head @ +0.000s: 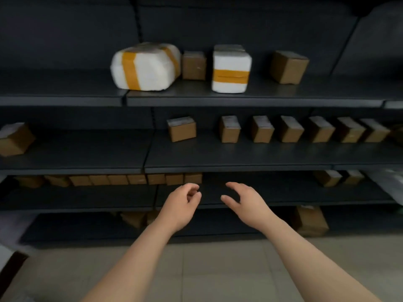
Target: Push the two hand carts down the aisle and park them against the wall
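- Both hands were extended forward at the centre of the view, toward a dark shelving unit (239, 153); neither held anything.
- Left hand (181, 205): grip loosely curled, fingers half-closed on empty air, at about 7 o'clock from the view centre.
- Right hand (246, 201): grip spread wider, thumb apart from the fingers, empty, at about 5 o'clock.
- Task objects: neither hand cart was in view — their position could not be determined from this view. The tiled floor (218, 269) at 6 o'clock was bare of any cart.
- Handling estimate (judgement, carts unseen): a wheeled cart should roll freely on smooth tile and may drift or swing; a rigid frame is expected. Hold should be taken on the push handle, one hand toward each end, for steering control.
- Shelf contents: two white parcels bound with yellow tape (146, 66) at 12 o'clock, with small brown cartons (261, 129) ranged along the shelves below.
- Markings: pale labels showed on several carton tops, but the picture was blurred — no writing or brand could be read.
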The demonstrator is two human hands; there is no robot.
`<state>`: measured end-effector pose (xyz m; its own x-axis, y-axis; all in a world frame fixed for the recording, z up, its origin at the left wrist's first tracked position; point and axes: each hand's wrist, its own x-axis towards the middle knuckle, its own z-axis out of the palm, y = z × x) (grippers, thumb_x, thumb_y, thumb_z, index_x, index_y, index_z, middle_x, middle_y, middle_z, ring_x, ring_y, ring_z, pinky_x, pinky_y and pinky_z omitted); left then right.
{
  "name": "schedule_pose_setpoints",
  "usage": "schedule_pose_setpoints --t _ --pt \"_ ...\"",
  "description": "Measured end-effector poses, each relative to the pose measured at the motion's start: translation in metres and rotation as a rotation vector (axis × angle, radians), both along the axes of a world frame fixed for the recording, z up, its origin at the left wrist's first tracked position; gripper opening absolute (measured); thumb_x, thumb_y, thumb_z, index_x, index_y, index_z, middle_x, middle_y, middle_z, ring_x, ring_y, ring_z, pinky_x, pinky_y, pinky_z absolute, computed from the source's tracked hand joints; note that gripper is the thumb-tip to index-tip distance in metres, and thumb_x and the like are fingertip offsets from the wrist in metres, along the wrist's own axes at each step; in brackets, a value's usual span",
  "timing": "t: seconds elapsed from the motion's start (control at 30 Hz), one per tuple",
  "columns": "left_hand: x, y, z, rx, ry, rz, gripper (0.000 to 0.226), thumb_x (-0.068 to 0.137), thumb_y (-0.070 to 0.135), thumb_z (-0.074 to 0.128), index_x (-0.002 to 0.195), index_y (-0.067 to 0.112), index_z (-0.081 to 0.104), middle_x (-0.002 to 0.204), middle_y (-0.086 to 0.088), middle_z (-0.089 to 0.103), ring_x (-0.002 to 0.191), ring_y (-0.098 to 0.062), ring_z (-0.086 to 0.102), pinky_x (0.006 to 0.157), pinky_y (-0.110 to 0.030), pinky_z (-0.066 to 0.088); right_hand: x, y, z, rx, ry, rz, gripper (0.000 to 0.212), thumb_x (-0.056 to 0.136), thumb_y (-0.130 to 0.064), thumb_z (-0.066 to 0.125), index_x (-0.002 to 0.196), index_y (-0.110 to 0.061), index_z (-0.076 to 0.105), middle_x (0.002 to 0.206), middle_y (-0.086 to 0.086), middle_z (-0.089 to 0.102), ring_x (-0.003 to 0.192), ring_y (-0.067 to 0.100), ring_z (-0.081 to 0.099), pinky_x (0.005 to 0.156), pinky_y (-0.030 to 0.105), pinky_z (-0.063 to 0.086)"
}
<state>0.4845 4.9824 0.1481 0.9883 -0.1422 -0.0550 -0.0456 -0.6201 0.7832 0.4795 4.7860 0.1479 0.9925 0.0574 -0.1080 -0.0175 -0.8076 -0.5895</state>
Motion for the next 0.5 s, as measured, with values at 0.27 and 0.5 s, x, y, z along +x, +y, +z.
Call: schedule_pose_setpoints --t 0.27,0.5 --pt "0.048 -0.145 -0.003 0.003 0.013 -0.311 0.037 0.095 0.033 0.048 0.131 0.025 0.05 0.117 0.011 0.055 0.099 -0.001 0.051 0.081 -0.016 0.038 -0.008 -0.134 -0.01 0.02 -0.012 -0.315 0.055 0.092 -0.045 0.055 0.142 -0.024 0.043 0.143 0.0 0.049 0.131 0.018 0.044 0.109 0.035 0.038" --pt "0.09 -0.24 -0.008 -0.006 0.055 -0.534 0.037 0.095 0.033 0.048 0.131 0.026 0.049 0.118 0.012 0.055 0.102 -0.001 0.051 0.085 -0.018 0.04 -0.009 -0.211 -0.02 0.025 -0.001 -0.557 0.055 0.092 -0.047 0.054 0.142 -0.025 0.043 0.143 -0.002 0.049 0.132 0.017 0.043 0.111 0.037 0.037"
